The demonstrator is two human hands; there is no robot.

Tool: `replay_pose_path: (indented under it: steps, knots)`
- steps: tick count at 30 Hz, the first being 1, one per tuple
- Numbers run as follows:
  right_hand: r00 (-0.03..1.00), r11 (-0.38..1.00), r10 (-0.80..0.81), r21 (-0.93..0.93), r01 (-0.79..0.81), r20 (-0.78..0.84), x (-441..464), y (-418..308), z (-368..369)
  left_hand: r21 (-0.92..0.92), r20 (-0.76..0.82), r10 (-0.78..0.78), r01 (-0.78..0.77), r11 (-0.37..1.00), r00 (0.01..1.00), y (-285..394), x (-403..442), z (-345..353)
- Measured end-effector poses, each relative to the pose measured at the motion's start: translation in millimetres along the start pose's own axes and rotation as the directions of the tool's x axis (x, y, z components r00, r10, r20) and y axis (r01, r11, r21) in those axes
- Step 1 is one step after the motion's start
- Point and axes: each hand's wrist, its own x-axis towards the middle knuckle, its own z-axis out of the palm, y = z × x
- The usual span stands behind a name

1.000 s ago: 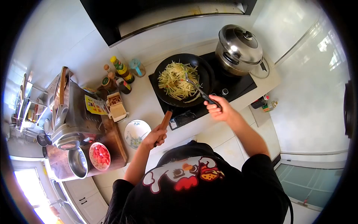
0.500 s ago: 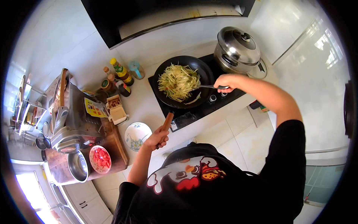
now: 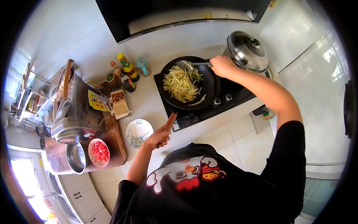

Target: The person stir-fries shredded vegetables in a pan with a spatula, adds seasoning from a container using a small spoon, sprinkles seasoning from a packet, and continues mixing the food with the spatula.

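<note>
A black wok (image 3: pixel 212 87) sits on the black stove (image 3: pixel 238 94), holding pale shredded vegetable strips (image 3: pixel 180 84) with a few green bits. My left hand (image 3: pixel 158 137) is closed round the wok's wooden handle (image 3: pixel 170 121), below the pan. At the wok's upper right, my right hand (image 3: pixel 222 66) grips a metal spatula (image 3: pixel 201 64); its grip is mostly hidden by the fingers. The spatula's head lies at the far side of the wok, by the strips.
Right of the wok stands a lidded steel pot (image 3: pixel 247 52). To the left are a white bowl (image 3: pixel 138 133), seasoning bottles (image 3: pixel 128 68), an open box (image 3: pixel 120 109), a bowl of red pieces (image 3: pixel 99 152) and a steel bowl (image 3: pixel 76 158). The range hood (image 3: pixel 186 18) hangs above.
My right hand has risen and moved with the spatula from the wok's lower right to its upper right. The strips have shifted in the wok. My left hand still holds the handle.
</note>
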Motion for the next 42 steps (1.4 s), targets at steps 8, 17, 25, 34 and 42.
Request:
replay_pose_path:
  steps: [8,17,25,34,42]
  knots:
    - [0.955,0.944,-0.212,-0.209,0.255,0.208,-14,-55,-56,-0.004,-0.023,0.010,-0.010,1.000,1.000,-3,-1,2]
    - [0.967,0.978,-0.052,-0.181,0.099,0.248,3,-58,-42,-0.043,-0.023,-0.001,0.000,0.999,1.000,-4,0,0]
    - [0.979,0.961,-0.051,-0.257,0.102,0.196,7,-67,-1,-0.028,-0.004,0.004,-0.004,1.000,1.000,-4,-1,0]
    - [0.968,0.976,-0.073,-0.181,0.119,0.241,13,-80,-29,-0.040,-0.012,-0.007,0.006,0.999,1.000,-5,0,0]
    - [0.992,0.945,-0.112,-0.303,0.124,0.057,15,-85,-1,-0.029,-0.019,0.002,-0.003,1.000,1.000,-6,3,-3]
